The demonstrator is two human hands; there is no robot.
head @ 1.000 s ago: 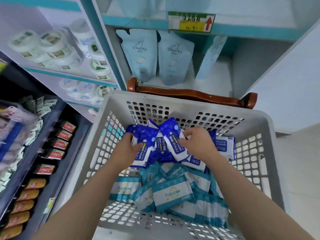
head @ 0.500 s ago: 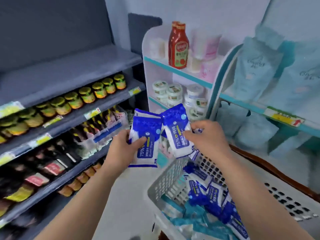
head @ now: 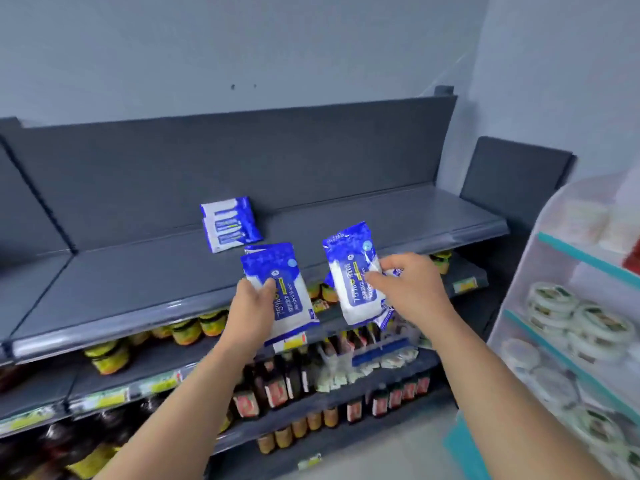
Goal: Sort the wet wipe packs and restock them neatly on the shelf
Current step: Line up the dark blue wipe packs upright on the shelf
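Note:
My left hand (head: 250, 306) grips a blue and white wet wipe pack (head: 284, 289) by its lower left side, with another pack edge showing behind it. My right hand (head: 410, 289) pinches a bundle of the same blue packs (head: 353, 275). Both bundles hang in front of the edge of the grey top shelf (head: 145, 282). A small stack of blue wipe packs (head: 230, 223) leans against the shelf's back panel, beyond and left of the hands.
Below the top shelf run shelves of yellow-lidded jars (head: 185, 330) and dark bottles (head: 277, 382). A white and teal rack (head: 568, 306) with round white tubs stands at the right. The basket is out of view.
The view swung left from the basket to the grey shelves. Both hands lifted the blue packs out of the basket and carried them up to the top shelf's front edge.

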